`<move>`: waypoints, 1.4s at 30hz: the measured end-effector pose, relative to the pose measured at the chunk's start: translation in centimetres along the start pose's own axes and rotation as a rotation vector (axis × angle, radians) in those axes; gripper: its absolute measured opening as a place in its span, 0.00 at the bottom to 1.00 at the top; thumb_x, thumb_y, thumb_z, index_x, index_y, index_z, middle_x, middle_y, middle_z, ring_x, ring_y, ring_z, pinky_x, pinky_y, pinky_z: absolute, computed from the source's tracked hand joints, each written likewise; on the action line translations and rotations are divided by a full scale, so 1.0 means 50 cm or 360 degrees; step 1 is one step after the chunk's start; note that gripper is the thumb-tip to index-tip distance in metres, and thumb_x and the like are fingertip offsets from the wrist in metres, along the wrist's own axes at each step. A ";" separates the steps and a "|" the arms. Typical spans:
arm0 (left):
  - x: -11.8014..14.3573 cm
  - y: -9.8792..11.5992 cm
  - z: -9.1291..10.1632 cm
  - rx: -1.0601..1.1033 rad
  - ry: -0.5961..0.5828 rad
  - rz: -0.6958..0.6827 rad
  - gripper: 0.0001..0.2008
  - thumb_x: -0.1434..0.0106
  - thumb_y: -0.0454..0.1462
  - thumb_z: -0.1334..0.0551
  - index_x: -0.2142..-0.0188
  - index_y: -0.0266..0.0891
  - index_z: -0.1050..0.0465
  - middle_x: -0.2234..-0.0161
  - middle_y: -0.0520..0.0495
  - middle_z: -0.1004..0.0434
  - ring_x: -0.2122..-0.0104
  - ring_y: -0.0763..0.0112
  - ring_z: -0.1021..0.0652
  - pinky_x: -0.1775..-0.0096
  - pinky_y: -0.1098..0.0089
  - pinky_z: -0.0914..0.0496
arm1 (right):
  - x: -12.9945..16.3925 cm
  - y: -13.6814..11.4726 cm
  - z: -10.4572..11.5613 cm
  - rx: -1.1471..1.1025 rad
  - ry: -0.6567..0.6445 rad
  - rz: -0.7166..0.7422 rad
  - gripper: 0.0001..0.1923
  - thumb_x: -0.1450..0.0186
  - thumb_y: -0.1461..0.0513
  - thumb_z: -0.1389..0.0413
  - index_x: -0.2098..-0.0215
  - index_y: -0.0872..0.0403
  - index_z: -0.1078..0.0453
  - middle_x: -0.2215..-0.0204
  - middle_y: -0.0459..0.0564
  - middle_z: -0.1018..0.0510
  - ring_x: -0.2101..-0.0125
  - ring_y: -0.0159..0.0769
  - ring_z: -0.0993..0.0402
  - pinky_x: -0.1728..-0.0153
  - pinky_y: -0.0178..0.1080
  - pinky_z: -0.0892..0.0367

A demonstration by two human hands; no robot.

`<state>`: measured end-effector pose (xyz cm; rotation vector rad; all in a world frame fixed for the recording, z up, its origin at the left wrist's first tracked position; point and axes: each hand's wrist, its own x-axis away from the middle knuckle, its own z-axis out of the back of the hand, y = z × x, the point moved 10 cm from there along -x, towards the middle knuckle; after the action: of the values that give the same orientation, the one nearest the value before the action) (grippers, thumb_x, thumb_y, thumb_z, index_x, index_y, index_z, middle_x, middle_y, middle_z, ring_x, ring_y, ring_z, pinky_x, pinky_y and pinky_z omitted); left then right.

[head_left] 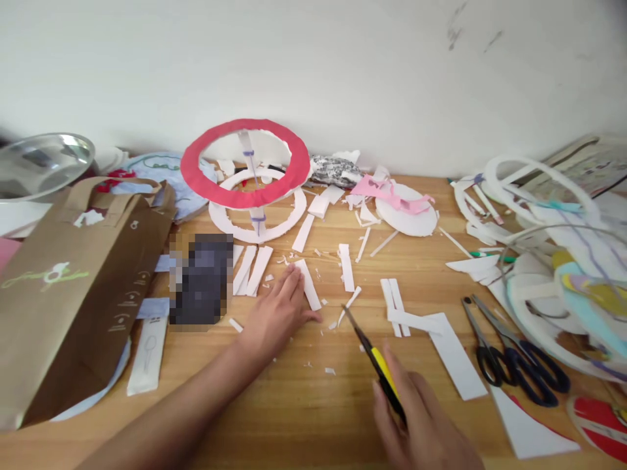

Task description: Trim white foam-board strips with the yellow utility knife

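Observation:
My right hand (421, 418) grips a yellow-and-black utility knife (379, 362), its blade slanting up and left over the table. The blade's tip is close to a thin, pointed white offcut (349, 305). Flat on the wood lies my left hand (281, 303), fingers stretched out against the left side of a white foam-board strip (308, 284). Another white strip (346, 267) rests between the hands, farther back. Beyond my left hand stands a two-ring frame with a red upper ring (245, 198) and a white lower ring (220, 222), joined by uprights.
A brown paper bag (73, 294) and a blurred-out dark object (203, 281) are at left. Scissors (514, 359) and white ring frames (533, 281) crowd the right. A white disc (411, 222) and pink scraps (377, 189) lie at the back, among small offcuts.

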<state>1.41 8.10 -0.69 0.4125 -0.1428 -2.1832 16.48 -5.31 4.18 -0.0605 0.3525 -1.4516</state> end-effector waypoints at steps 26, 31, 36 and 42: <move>-0.007 -0.059 0.014 0.1926 0.0048 0.0486 0.31 0.39 0.45 0.34 0.40 0.38 0.38 0.59 0.41 0.20 0.60 0.64 0.19 0.56 0.62 0.24 | -0.252 0.009 -0.193 -0.2037 -0.0323 -0.0783 0.21 0.45 0.49 0.34 0.62 0.52 0.33 0.72 0.43 0.25 0.81 0.30 0.31 0.83 0.34 0.32; 0.000 -0.085 -0.027 0.2216 -0.0116 0.0842 0.16 0.42 0.46 0.32 0.61 0.35 0.25 0.65 0.44 0.19 0.65 0.66 0.21 0.60 0.67 0.27 | -0.235 -0.023 -0.222 -0.2146 -0.0593 -0.0767 0.23 0.47 0.51 0.33 0.60 0.53 0.32 0.71 0.43 0.24 0.82 0.28 0.31 0.84 0.33 0.31; 0.007 -0.088 -0.048 0.2356 -0.0150 0.0941 0.15 0.41 0.45 0.33 0.62 0.35 0.25 0.66 0.45 0.20 0.65 0.67 0.22 0.61 0.67 0.29 | -0.239 -0.017 -0.232 -0.2268 -0.0592 -0.0759 0.22 0.45 0.51 0.34 0.59 0.53 0.33 0.67 0.45 0.25 0.74 0.32 0.25 0.83 0.32 0.29; 0.001 -0.089 -0.045 0.2338 -0.0138 0.0904 0.14 0.41 0.43 0.31 0.61 0.35 0.25 0.65 0.46 0.19 0.65 0.70 0.22 0.59 0.69 0.29 | -0.239 -0.015 -0.233 -0.2207 -0.0673 -0.0773 0.20 0.43 0.50 0.36 0.61 0.54 0.31 0.70 0.42 0.26 0.83 0.25 0.30 0.83 0.32 0.30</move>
<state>-1.21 10.83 -3.92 0.9007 -1.7046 -1.1900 11.66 8.29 -4.30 -1.6253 0.9713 -1.3468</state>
